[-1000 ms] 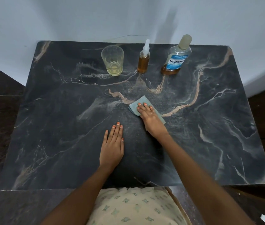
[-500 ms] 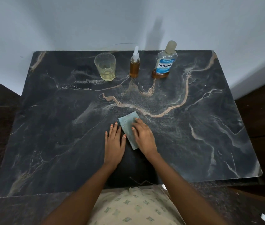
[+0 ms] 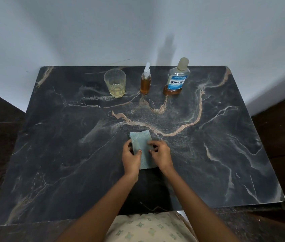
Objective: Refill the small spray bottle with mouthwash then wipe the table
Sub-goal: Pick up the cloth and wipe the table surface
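I see the left hand (image 3: 131,158) and right hand (image 3: 161,154), fingers curled, each pinching the blue cloth (image 3: 141,140) on the bench (image 3: 50,154).

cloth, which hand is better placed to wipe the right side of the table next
Right, probably. The right hand holds the cloth by its right edge, nearest that side of the table, with nothing in between. The left hand grips the left edge and would have to cross over.

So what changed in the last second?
The right hand slid the cloth toward the person; the left hand, earlier flat on the table, joined it, and both now pinch the cloth's edges. The glass, spray bottle and mouthwash bottle stayed at the back.
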Action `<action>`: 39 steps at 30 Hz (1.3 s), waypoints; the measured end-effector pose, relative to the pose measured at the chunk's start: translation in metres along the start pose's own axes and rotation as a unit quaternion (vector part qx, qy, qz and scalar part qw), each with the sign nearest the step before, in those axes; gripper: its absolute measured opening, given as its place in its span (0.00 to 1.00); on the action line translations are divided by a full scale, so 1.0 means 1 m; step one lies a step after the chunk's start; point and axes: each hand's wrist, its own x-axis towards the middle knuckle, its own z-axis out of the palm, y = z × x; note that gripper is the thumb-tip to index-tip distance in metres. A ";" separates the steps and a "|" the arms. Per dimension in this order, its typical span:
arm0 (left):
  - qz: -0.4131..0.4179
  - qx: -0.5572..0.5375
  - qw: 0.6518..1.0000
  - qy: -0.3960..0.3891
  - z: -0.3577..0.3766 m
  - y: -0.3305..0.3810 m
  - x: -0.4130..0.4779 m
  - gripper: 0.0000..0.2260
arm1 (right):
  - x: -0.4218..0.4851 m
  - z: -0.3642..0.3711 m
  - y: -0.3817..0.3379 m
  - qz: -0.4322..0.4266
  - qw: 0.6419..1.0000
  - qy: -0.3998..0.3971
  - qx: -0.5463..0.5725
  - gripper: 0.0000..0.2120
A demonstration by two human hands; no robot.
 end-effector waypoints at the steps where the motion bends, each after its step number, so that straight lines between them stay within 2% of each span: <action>1: 0.007 0.002 1.000 0.003 -0.002 0.001 0.002 0.20 | 0.002 0.000 -0.001 0.001 1.000 -0.002 0.004 0.14; 10: 0.096 0.052 0.993 0.039 -0.048 0.030 0.055 0.20 | 0.038 0.029 -0.060 -0.031 0.998 -0.021 0.044 0.14; 14: 0.108 0.065 0.989 0.073 -0.075 0.049 0.092 0.24 | 0.065 0.053 -0.104 -0.052 0.996 -0.038 0.055 0.15; 23: 0.166 0.109 0.974 0.111 -0.121 0.098 0.182 0.19 | 0.126 0.106 -0.182 -0.117 0.991 -0.066 -0.029 0.23; 28: 0.189 0.172 0.961 0.105 -0.126 0.113 0.222 0.15 | 0.154 0.119 -0.199 -0.116 0.989 -0.069 -0.057 0.24; 39: 0.197 0.247 0.946 0.080 -0.123 0.112 0.251 0.17 | 0.173 0.135 -0.200 -0.100 0.988 -0.056 -0.104 0.23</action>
